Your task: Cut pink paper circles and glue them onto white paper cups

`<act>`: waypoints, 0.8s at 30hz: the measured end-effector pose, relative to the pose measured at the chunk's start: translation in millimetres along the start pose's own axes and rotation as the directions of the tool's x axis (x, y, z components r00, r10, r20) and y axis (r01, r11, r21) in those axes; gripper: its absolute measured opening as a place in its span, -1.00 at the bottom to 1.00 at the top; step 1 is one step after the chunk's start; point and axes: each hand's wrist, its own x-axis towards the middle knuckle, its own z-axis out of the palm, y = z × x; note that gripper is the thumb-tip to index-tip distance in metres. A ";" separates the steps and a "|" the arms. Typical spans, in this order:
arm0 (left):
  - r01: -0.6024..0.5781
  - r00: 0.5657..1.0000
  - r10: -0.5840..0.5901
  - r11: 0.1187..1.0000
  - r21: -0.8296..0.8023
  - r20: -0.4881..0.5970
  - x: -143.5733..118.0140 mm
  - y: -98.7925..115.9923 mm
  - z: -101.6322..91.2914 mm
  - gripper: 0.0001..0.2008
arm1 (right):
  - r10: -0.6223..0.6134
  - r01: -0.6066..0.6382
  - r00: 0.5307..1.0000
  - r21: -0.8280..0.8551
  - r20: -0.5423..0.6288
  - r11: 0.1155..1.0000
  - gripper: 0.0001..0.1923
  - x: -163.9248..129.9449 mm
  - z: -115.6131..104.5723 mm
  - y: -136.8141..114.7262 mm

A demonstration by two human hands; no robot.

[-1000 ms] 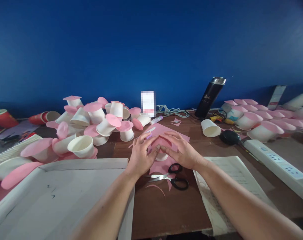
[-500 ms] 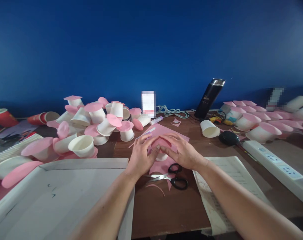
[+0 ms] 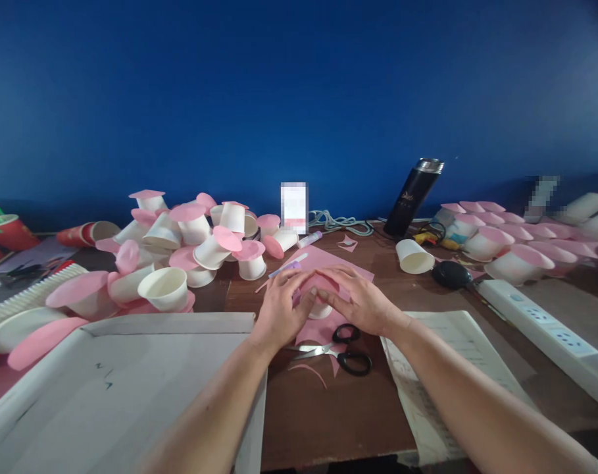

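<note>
My left hand and my right hand curve around a white paper cup that has a pink paper disc on top. The fingers of both hands rest on the disc's edge, with the thumbs at the near side. Much of the cup is hidden behind the hands. Beneath it lies a pink paper sheet. Just in front of the hands, scissors with black handles lie with their blades apart. A glue stick lies beyond my left hand.
Paper cups with pink discs are piled at the left and grouped at the right. A white box lid fills the near left. At the right are a power strip, a black flask and a loose cup.
Both hands stay around the cup and its pink disc, almost unmoved. The whole view has shifted very slightly.
</note>
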 end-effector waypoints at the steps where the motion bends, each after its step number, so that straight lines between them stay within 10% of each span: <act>1: -0.001 1.000 0.001 1.000 -0.002 0.001 0.2 0.2 0.0 -0.60 | 0.000 0.000 1.000 -0.002 -0.003 1.000 -0.54 0.0 0.0 -0.2; 24: -0.011 1.000 0.010 0.999 -0.038 -0.011 -0.7 0.6 0.9 -0.60 | 0.031 -0.032 0.999 0.083 0.013 0.996 -0.53 -1.2 0.9 3.3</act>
